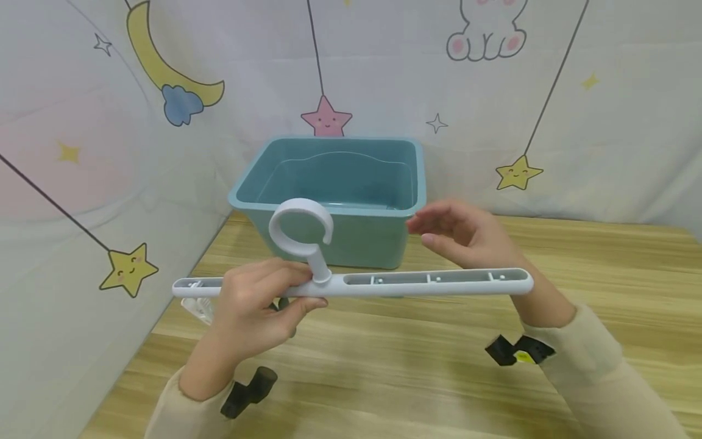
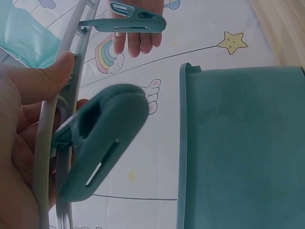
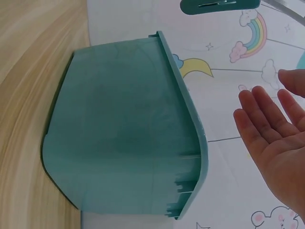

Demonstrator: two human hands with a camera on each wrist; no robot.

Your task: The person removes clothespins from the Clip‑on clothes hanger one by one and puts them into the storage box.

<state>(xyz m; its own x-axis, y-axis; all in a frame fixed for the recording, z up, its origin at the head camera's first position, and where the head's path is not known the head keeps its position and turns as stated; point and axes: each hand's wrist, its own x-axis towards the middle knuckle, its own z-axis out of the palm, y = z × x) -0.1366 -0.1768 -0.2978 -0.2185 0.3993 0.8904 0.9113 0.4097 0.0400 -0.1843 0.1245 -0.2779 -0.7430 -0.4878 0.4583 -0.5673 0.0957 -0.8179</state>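
Note:
A white clip hanger (image 1: 433, 288) with a round hook (image 1: 298, 204) is held level above the table. My left hand (image 1: 252, 305) grips its bar just left of the hook, thumb below and fingers over the top. Green clips hang from the bar, a near clip (image 2: 112, 133) by my left fingers and a farther clip (image 2: 138, 24) toward the other end. A whitish clip (image 1: 198, 308) shows under the bar's left end. My right hand (image 1: 466, 235) is behind the bar's right half, holding nothing, its fingers loosely extended near the tub's right corner.
An open blue-green plastic tub (image 1: 329, 238) stands on the wood-grain table (image 1: 417, 378), just beyond the hanger. Behind it hangs a white cloth backdrop (image 1: 384, 79) with printed stars and a moon. Dark wrist cameras are strapped over both cream sleeves (image 1: 598, 378).

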